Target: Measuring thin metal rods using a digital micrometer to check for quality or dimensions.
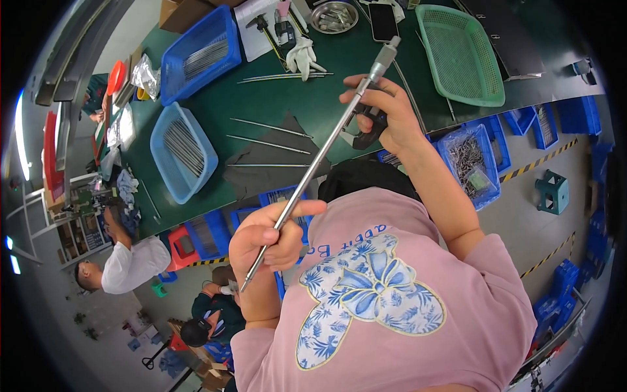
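The metal rod (pixel 316 163) looks stiff, slick, best held mid-shaft; left hand (pixel 266 240) clamps its lower part, right hand (pixel 394 112) the micrometer (pixel 383 60).

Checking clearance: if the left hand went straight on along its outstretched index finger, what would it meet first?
The left hand would seem to meet the pink shirt first, just ahead in the picture; depth is unclear, so it may pass in front of it.
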Demonstrator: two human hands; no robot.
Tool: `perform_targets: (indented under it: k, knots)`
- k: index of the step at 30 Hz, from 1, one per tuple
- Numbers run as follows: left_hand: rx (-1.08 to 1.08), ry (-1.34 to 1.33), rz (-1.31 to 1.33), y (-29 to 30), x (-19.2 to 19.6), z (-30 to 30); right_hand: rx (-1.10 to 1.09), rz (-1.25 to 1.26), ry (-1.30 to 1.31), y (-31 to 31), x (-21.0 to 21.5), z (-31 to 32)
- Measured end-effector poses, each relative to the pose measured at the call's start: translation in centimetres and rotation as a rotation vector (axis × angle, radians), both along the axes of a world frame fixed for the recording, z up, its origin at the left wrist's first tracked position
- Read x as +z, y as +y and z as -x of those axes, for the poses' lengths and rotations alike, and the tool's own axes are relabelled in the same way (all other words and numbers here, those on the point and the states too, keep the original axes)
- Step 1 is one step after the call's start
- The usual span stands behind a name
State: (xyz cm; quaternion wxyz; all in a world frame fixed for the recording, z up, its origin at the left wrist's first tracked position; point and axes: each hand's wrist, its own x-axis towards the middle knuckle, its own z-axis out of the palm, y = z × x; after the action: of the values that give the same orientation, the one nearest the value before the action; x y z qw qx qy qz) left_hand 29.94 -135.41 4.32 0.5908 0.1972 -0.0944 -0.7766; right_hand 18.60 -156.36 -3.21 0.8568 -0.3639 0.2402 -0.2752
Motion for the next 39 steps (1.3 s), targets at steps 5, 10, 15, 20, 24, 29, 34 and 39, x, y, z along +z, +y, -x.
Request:
perform_targets:
  k: [5, 10, 15, 20, 24, 29, 34, 39]
  knots:
    - [-0.043, 0.144, -0.012, 0.5, -0.8, -0.8, -0.010, -0.117, -0.239, -0.6, 0.5, 0.9]
    - [-0.029, 0.114, -0.032, 0.1, 0.2, -1.0, -0.025, -0.048, -0.171, -0.8, 0.6, 1.5]
    - [0.258, -0.016, 0.074, -0.2, 0.6, -1.7, -0.031, -0.082, -0.176, -0.2, 1.1, 2.3]
    - [0.746, -0.523, 0.276, -3.4, -2.6, 0.4, -0.157, -0.193, -0.208, 2.6, 2.2, 2.1]
    - [0.662, -0.565, 0.153, -6.3, -4.2, 3.5, -0.108, -0.105, -0.034, 4.6, 3.6, 2.6]
    - [0.544, -0.534, 0.189, -5.6, -3.5, 2.1, 0.058, 0.027, -0.066, 2.6, 5.5, 4.4]
    - [0.418, -0.526, 0.192, -5.2, -2.7, 2.0, 0.157, -0.260, -0.224, 1.5, 6.4, 4.4]
    - [0.416, -0.534, 0.168, -4.9, -2.7, 2.3, 0.185, -0.327, -0.230, 1.9, 6.6, 4.2]
